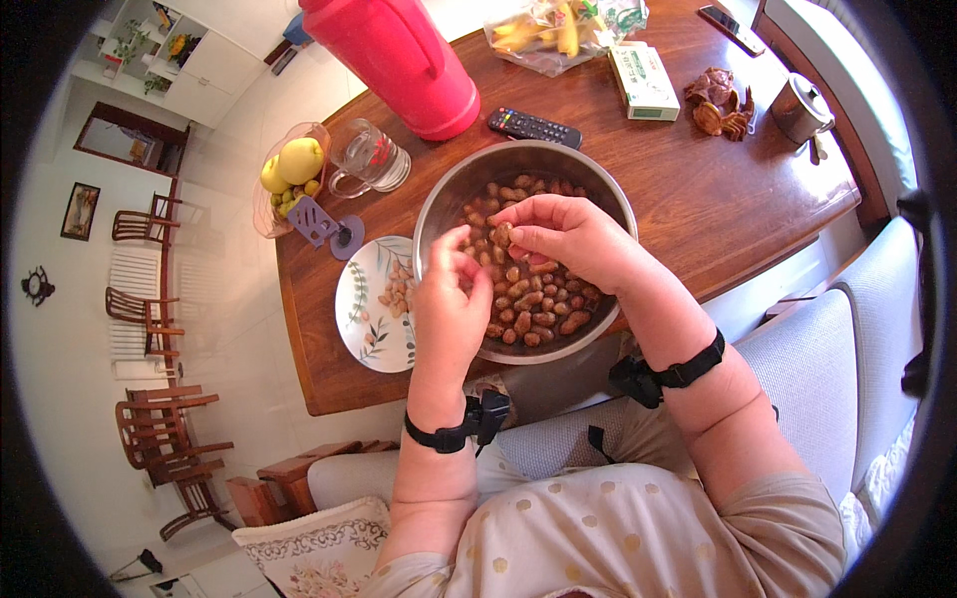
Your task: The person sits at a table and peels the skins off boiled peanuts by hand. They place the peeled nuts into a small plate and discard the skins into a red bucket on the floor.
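A steel basin [626,224] of unshelled peanuts [534,299] in dark liquid stands at the table edge before me. Above it, my right hand [572,238] pinches a single peanut [503,234] between thumb and fingertips. My left hand [452,306] is over the basin's left side, its fingers curled and spread apart, with nothing visible in them. Partly behind that hand, a white plate with a leaf pattern [359,299] bears a small heap of shelled peanut kernels [397,288].
Behind the basin lie a remote control [534,128] and a red thermos [404,67]. Left of these stand a glass mug [371,161] and a fruit bowl [265,209]. Bagged bananas [553,34], a small box [644,81], a brown figurine [721,105] and a lidded metal cup [801,108] are farther back.
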The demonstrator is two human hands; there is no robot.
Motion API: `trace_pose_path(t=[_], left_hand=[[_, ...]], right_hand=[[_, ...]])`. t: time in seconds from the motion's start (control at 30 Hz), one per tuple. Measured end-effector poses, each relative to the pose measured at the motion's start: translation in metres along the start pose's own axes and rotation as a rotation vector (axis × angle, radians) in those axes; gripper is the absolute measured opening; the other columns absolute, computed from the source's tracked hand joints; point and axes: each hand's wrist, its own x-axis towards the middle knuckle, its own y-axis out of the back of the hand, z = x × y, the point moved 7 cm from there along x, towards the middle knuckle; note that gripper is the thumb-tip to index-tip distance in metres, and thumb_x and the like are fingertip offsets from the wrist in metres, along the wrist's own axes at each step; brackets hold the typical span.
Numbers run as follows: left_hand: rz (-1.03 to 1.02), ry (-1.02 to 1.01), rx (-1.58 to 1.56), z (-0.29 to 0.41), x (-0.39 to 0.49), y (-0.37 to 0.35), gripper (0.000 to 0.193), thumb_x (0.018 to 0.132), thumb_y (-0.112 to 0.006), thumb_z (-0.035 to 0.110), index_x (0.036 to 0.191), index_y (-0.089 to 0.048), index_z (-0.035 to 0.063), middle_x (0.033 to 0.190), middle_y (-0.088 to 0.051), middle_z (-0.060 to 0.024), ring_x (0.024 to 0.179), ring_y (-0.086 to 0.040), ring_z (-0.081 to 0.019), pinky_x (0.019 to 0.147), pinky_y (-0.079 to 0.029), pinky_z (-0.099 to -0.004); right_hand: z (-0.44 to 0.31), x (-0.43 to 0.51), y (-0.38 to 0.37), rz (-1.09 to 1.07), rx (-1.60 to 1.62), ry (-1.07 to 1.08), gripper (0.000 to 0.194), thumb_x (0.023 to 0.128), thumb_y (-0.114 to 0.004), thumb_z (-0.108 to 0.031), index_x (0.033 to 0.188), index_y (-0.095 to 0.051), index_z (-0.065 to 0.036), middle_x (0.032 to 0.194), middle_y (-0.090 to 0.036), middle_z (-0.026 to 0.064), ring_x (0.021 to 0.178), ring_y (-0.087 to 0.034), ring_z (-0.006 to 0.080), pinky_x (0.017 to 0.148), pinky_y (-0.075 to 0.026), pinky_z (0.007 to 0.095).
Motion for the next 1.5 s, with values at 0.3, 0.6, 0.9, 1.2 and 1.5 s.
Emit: trace_pose_path(t=[0.3,0.6,0.9,1.2,1.5], left_hand=[[-0.010,-0.193,-0.059,0.018,0.001,-0.005,0.036,0.081,-0.070,0.005,0.116,-0.059,0.0010,0.105,-0.064,-0.0158,0.094,-0.065,-0.0276,0.082,-0.051,-0.0346],[0.147,-0.232,-0.015,0.032,-0.005,0.003,0.021,0.081,-0.070,-0.001,0.101,-0.063,0.0008,0.099,-0.067,-0.0073,0.094,-0.062,-0.0144,0.085,-0.048,-0.0279],[0.142,-0.251,-0.011,0.030,-0.006,-0.002,0.024,0.080,-0.068,-0.003,0.103,-0.062,0.0024,0.096,-0.068,-0.0098,0.090,-0.066,-0.0202,0.081,-0.051,-0.0298],[0.082,-0.301,-0.054,0.028,-0.003,-0.004,0.029,0.081,-0.067,-0.002,0.109,-0.064,0.0024,0.098,-0.066,-0.0114,0.089,-0.066,-0.0221,0.080,-0.052,-0.0314],[0.027,-0.285,-0.002,0.021,0.000,0.003,0.032,0.087,-0.064,-0.003,0.118,-0.059,-0.0001,0.098,-0.063,-0.0039,0.085,-0.059,-0.0079,0.076,-0.049,-0.0215]], right_hand=[[0.002,-0.002,-0.004,-0.055,0.075,-0.034,0.023,0.094,-0.059,-0.013,0.114,-0.063,-0.002,0.092,-0.066,-0.0002,0.084,-0.061,0.0062,0.071,-0.049,0.0200],[0.008,0.001,-0.006,-0.028,0.011,-0.025,0.019,0.089,-0.066,-0.012,0.103,-0.066,0.001,0.089,-0.069,0.0030,0.081,-0.062,0.0070,0.073,-0.051,0.0215],[-0.013,-0.009,-0.015,0.059,-0.354,0.232,0.021,0.086,-0.070,-0.017,0.096,-0.065,0.001,0.082,-0.068,0.0086,0.076,-0.064,0.0112,0.069,-0.051,0.0269],[-0.007,-0.007,-0.013,0.078,-0.255,0.139,0.019,0.090,-0.065,-0.017,0.098,-0.067,0.001,0.080,-0.068,0.0075,0.075,-0.064,0.0112,0.069,-0.051,0.0272],[-0.001,-0.001,-0.009,0.032,-0.119,0.148,0.020,0.092,-0.060,-0.007,0.110,-0.063,0.000,0.092,-0.066,0.0020,0.081,-0.061,0.0070,0.075,-0.052,0.0226]])
